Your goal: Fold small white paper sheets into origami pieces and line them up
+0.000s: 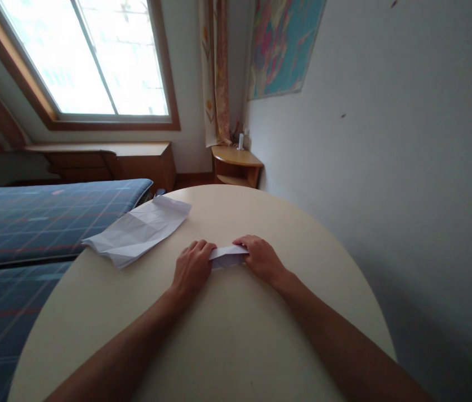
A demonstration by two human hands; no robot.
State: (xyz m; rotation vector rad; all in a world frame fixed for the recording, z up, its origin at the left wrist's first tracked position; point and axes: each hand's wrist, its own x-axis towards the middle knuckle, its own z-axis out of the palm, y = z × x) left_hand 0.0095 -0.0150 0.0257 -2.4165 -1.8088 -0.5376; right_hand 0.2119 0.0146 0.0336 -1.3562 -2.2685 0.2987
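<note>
The folded paper point(228, 259) looked light, thin and easy to crease, so its two short ends seemed the place to hold it. It was between the hands, on or just above the pale desk point(236, 215): the left hand point(193, 262) gripped its left end, the right hand point(262, 258) its right

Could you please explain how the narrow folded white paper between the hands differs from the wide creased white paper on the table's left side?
The narrow folded white paper is a compact strip; the wide creased white paper is spread out and looks much larger. The strip is held at its ends by the left hand and right hand; the wide paper lies untouched near the round cream table's edge. Both are white and show folding.
</note>
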